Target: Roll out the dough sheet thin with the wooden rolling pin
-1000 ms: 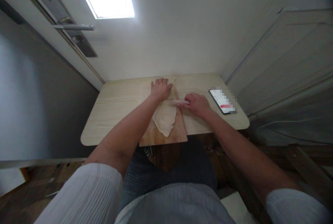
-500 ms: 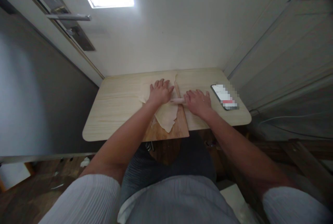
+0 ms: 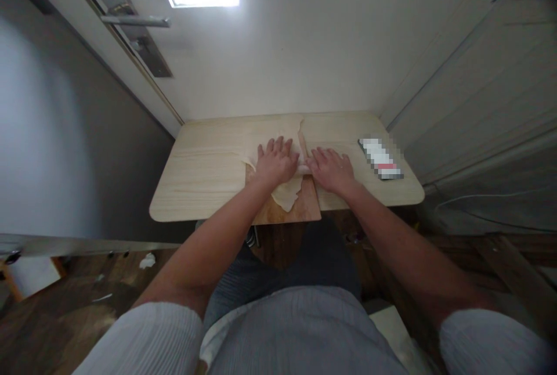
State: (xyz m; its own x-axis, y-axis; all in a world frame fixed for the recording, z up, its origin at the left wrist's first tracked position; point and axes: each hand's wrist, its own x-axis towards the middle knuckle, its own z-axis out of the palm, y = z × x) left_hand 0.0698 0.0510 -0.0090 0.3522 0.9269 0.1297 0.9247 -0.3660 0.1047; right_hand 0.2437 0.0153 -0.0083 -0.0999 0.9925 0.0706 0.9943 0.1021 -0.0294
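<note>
A thin, pale sheet of dough (image 3: 287,195) with ragged edges lies over a wooden board (image 3: 310,204) and spreads past its left side onto the table. Across the dough runs a light-coloured rolling pin (image 3: 303,170), of which only a short length shows between my hands. My left hand (image 3: 277,162) presses over the pin with its fingers spread forward above the dough. At the pin's right end, beyond the board's edge, my right hand (image 3: 332,170) lies over it palm down, fingers stretched forward and slightly apart. Both palms hide most of the pin.
The small pale wooden table (image 3: 204,172) stands against a white door with a metal handle (image 3: 137,21). A phone (image 3: 378,160) with a blurred screen lies at the table's right. Beside the table on the right is a wall with a thin cable (image 3: 487,195).
My hands have come closer together, so less of the rolling pin shows between them. The whole view has shifted slightly, with the table appearing further right and a little higher.
</note>
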